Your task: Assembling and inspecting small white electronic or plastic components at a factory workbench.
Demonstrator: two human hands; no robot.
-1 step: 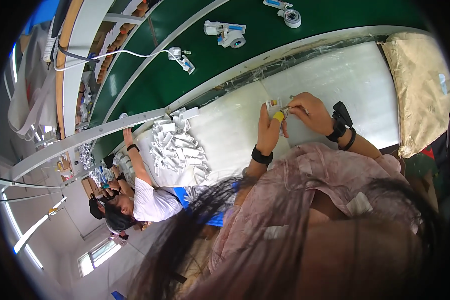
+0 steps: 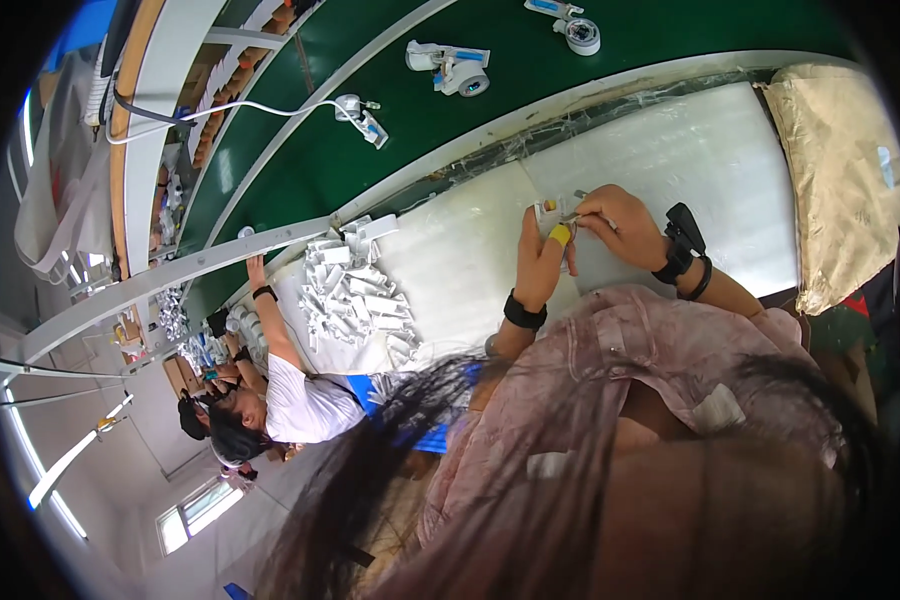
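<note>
My left hand [image 2: 538,265] is closed round a small white plastic part [image 2: 546,207] above the white-covered table [image 2: 670,150]. Yellow tape [image 2: 560,234] wraps one of its fingers. Close on its right, my right hand [image 2: 620,222] pinches a thin grey piece [image 2: 571,218], metallic in look, against the white part. Fingers cover most of both pieces, so I cannot tell how they join. To the left on the same surface lies a heap of white plastic parts [image 2: 355,290].
A green conveyor belt [image 2: 610,90] runs beyond the table, carrying several white assemblies [image 2: 460,72]. Brown wrapping paper [image 2: 835,180] covers the right end. A metal frame [image 2: 170,270] and a white cable [image 2: 240,105] stretch across the left. A person in a white shirt [image 2: 315,405] reaches toward the belt.
</note>
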